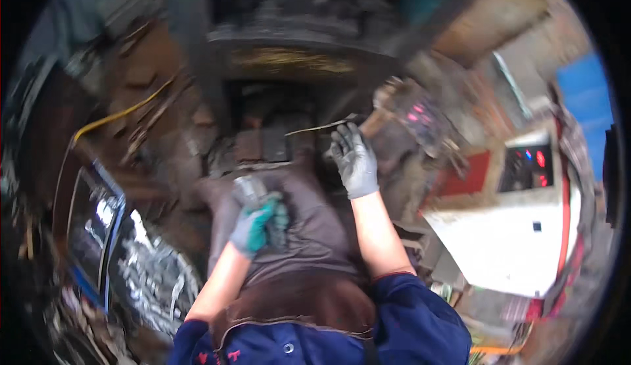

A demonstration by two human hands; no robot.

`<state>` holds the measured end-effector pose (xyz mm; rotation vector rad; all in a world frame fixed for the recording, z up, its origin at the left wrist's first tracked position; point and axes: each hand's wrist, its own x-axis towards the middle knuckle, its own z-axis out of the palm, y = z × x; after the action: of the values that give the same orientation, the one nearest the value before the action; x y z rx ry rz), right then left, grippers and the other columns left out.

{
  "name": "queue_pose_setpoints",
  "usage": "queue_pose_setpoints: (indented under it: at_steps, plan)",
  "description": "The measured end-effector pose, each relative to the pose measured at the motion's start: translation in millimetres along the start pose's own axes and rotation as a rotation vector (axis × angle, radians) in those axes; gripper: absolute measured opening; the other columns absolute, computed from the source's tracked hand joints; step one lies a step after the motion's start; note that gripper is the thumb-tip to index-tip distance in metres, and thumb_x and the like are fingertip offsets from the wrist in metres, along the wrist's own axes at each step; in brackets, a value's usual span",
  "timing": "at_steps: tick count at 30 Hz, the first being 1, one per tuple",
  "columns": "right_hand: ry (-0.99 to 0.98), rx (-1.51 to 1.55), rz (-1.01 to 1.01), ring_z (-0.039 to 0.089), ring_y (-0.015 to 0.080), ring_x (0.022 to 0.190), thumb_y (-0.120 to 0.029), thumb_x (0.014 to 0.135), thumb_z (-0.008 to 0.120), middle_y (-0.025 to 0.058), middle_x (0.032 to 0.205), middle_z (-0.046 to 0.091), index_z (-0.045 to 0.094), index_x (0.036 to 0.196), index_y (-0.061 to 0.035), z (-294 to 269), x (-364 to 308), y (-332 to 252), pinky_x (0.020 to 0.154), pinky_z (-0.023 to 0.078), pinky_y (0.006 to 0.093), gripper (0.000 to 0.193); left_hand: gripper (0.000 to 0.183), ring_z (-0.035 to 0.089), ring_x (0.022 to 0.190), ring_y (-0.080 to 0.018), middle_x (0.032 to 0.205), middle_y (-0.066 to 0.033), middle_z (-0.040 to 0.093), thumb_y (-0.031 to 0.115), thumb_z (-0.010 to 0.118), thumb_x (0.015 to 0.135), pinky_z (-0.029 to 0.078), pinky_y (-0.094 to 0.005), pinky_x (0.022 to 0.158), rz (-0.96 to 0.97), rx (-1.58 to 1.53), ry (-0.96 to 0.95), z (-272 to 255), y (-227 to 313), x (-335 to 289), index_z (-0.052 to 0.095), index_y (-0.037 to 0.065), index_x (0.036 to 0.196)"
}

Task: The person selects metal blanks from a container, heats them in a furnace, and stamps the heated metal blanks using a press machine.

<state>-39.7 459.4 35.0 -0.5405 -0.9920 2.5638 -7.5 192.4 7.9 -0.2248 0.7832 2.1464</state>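
Observation:
My left hand [258, 225], in a green and grey glove, is closed over my lap. A grey, metallic-looking piece [250, 191] shows at its fingers, too blurred to name. My right hand [355, 161], in a grey glove, reaches farther forward with its fingers loosely stretched and apart. Just beyond those fingertips lies a thin, light-coloured rod [317, 128]; whether they touch it I cannot tell. Beside the fingers, on the right, a wooden handle [374, 123] sticks out. A brown leather-like apron [309, 210] covers my lap.
Ahead stands a dark machine frame [302, 43] with a block [275, 144] at its base. A white cabinet [513, 246] with a lit panel [526, 168] is on the right. Left are a yellow hose [125, 110] and a heap of shiny metal pieces [154, 276].

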Motion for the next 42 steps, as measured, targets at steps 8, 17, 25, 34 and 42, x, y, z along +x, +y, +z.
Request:
queue_pose_setpoints:
  at_steps: [8,17,25,34,42]
  plan:
    - [0.394,0.243,-0.26,0.058,0.011,0.066,-0.034,0.093,0.056,0.0015,0.082,0.063,0.06,0.098,-0.0106,-78.0,34.6,-92.5,0.054,0.048,0.0206,0.024,0.021,0.06,0.071,-0.0186,0.084,-0.0064,0.061,0.016,0.056,0.093,0.052,-0.031,0.063,-0.034,0.037,0.002,12.6,-13.0,18.1,0.054,0.006,0.112]
    - [0.285,-0.039,-0.25,0.063,0.0171,0.082,-0.023,0.097,0.043,0.0057,0.093,0.062,0.056,0.114,-0.0029,-35.7,-37.9,-64.7,0.07,0.053,0.0278,0.029,0.023,0.06,0.073,-0.0195,0.086,-0.006,0.06,0.016,0.054,0.094,0.051,-0.0321,0.066,-0.028,0.063,0.019,14.0,-11.8,17.3,0.053,0.006,0.115]
    - [-0.224,-0.445,-0.135,0.037,0.0089,0.042,-0.032,0.094,0.05,-0.0022,0.056,0.044,0.057,0.086,-0.0045,137.0,71.7,-88.5,0.038,0.026,0.0226,0.029,0.021,0.059,0.072,-0.0177,0.083,-0.0055,0.06,0.018,0.055,0.094,0.051,-0.0303,0.064,-0.061,-0.026,-0.03,15.3,-10.0,18.6,0.056,0.007,0.112]
    - [-0.13,-0.512,0.014,0.045,0.0103,0.05,-0.037,0.095,0.045,0.0015,0.064,0.054,0.06,0.088,-0.0042,196.8,162.2,-77.9,0.042,0.032,0.0225,0.036,0.021,0.057,0.067,-0.0165,0.08,-0.0046,0.059,0.02,0.053,0.095,0.05,-0.0298,0.062,-0.096,-0.058,-0.039,15.2,-4.5,15.8,0.055,0.007,0.111]
    - [-0.276,-0.889,0.076,0.055,0.0115,0.053,-0.047,0.091,0.051,0.0048,0.067,0.06,0.06,0.096,-0.0029,125.7,33.6,-51.1,0.047,0.043,0.0236,0.045,0.021,0.058,0.067,-0.0147,0.082,-0.0041,0.059,0.012,0.058,0.09,0.051,-0.027,0.061,-0.043,0.016,0.056,20.3,-0.3,14.8,0.056,0.006,0.11]
